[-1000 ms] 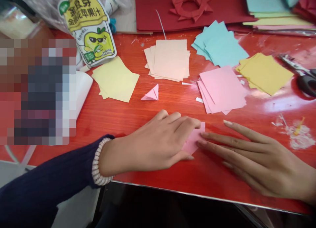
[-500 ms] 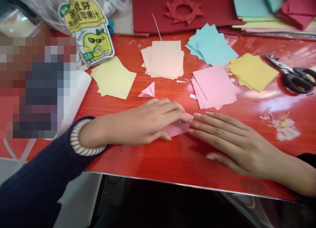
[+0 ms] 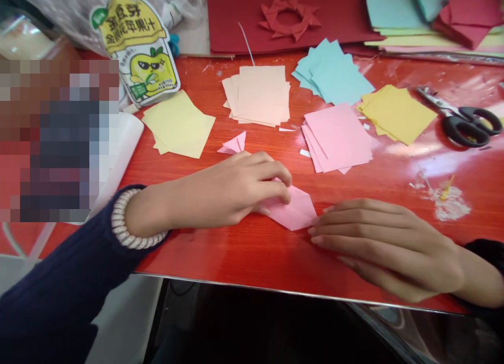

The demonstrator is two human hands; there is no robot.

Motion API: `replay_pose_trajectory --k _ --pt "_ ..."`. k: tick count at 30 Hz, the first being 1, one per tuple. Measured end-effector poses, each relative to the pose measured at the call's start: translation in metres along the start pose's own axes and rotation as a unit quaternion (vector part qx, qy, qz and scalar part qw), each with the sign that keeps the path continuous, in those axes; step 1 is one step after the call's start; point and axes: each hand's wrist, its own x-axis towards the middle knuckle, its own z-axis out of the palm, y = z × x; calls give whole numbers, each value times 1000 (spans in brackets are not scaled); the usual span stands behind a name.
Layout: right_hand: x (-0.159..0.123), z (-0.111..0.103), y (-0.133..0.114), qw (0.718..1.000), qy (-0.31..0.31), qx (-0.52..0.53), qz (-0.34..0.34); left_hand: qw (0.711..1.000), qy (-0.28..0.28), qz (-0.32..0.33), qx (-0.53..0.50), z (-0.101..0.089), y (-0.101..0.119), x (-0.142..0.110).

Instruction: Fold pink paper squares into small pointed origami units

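Towards the front edge of the glossy red wood-grain tabletop [image 3: 232,251], the folded pink paper sheet [image 3: 296,209], grasped in the left hand's [image 3: 238,188] grip, shows more surface than before, and the right hand [image 3: 389,243], grip released, has moved beside its right corner, so the folding seems unfinished.

Red tabletop [image 3: 220,253]: colored paper stacks [image 3: 262,97], black-handled scissors [image 3: 457,115], folded pink sheet [image 3: 295,209], white scraps [image 3: 305,153].
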Motion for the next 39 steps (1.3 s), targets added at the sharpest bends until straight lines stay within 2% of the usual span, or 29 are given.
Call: replay_pose_trajectory --k 3,6,9,16,19,23,25,29,34,39 --pt "2 -2 2 999 1 -51 -8 1000 10 18 -12 2 -2 0" --pt "3 -1 4 995 -36 -84 -39 999 33 4 -18 4 -1 0" --pt "3 0 6 994 -63 -90 -27 999 43 8 1 4 0 1" --pt "-1 0 10 983 -55 -175 -12 998 53 18 23 10 -2 3" --pt "-1 0 10 983 -57 -172 -18 998 52 16 27 13 -2 4" --pt "4 0 7 992 -14 -128 -4 995 81 -15 50 13 0 5" --pt "7 1 5 994 -5 -111 1 995 74 -13 60 12 0 6" --pt "6 6 -2 990 -24 -139 -14 996 63 19 68 10 1 5" --pt "-2 10 -13 988 -104 -107 -40 992 80 65 75 13 3 1" --pt "-4 9 -18 988 -92 -109 -64 990 77 98 71 16 7 1"
